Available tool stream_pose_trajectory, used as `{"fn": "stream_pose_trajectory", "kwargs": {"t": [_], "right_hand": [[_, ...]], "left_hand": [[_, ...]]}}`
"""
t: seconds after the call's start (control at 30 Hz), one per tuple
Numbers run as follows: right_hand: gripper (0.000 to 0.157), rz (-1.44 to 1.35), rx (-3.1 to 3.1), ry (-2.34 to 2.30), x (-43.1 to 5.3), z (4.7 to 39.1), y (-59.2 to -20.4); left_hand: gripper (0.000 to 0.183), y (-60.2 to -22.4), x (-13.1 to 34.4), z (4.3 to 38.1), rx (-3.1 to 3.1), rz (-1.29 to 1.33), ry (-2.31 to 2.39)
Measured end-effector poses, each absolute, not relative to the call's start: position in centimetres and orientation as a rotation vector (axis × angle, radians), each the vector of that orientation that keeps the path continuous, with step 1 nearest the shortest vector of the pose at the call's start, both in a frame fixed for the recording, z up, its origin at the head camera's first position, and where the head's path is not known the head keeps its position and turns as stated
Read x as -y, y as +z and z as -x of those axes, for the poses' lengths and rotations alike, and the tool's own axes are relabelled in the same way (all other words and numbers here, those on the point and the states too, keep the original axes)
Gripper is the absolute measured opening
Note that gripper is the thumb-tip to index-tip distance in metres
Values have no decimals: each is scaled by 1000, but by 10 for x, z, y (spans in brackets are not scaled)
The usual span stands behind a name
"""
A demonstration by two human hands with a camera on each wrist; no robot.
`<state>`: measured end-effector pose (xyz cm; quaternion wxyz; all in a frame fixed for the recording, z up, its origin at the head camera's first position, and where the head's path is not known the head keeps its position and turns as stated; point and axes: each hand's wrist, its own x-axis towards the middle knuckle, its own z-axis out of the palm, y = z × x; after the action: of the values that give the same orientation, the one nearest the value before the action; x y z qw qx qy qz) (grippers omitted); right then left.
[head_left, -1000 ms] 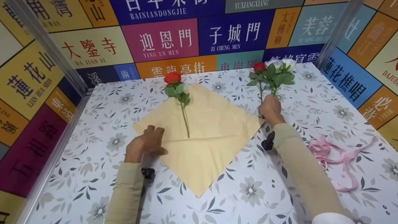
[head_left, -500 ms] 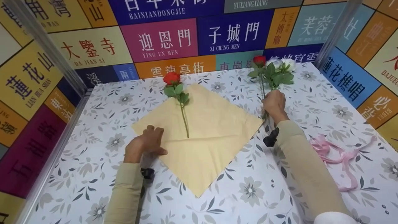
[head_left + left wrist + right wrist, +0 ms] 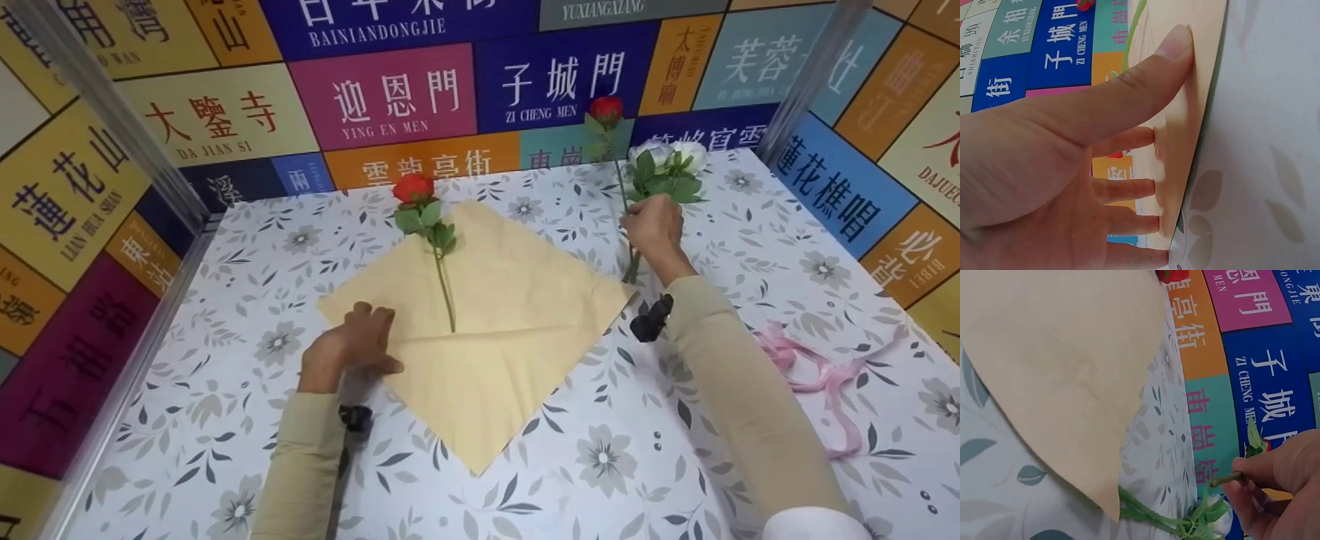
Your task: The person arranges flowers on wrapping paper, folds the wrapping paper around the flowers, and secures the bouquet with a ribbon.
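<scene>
1. At about eight o'clock on the tabletop, your left hand (image 3: 351, 346) lay on the left corner of the tan wrapping paper (image 3: 495, 352). In the left wrist view your fingers (image 3: 1129, 140) were straight and spread, thumb laid flat, pressing the sheet down and gripping nothing.
2. Toward eleven o'clock from that hand, a red rose (image 3: 415, 188) rested on the paper. Its bloom lay just past the sheet's twelve-o'clock corner, and its stem ran down to the sheet's middle.
3. The paper sat as a diamond on the floral tablecloth (image 3: 225, 315), corners at twelve, three, six and nine o'clock.
4. At about two o'clock from the paper's centre, your right hand (image 3: 654, 229) was curled around the stem of a second red rose (image 3: 606, 109). You held it lifted off the cloth and nearly upright, bloom at twelve o'clock against the back wall. In the right wrist view your fingertips (image 3: 1252, 475) pinched the stem near its cut end.
5. Just to the one-o'clock side of that hand, the white roses (image 3: 666, 161) lay on the cloth, with their stems reaching toward the paper's three-o'clock corner.
6. At about four o'clock, well apart from your right hand, a pink ribbon (image 3: 814, 367) lay loose on the cloth.
</scene>
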<state>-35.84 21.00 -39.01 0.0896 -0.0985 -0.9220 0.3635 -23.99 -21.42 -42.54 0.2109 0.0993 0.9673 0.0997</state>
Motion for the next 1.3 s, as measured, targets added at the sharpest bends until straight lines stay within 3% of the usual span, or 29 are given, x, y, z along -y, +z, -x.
{"fn": "stream_pose_trajectory", "kwargs": {"t": [0.67,1.3], "right_hand": [[30,144,2666,1394,-127,351,-377],[27,124,2584,1872,-46,335,-408]], "left_hand": [[88,-428,216,240,-2708,-320,286],[86,-427,218,240,-2720,-358,289]]}}
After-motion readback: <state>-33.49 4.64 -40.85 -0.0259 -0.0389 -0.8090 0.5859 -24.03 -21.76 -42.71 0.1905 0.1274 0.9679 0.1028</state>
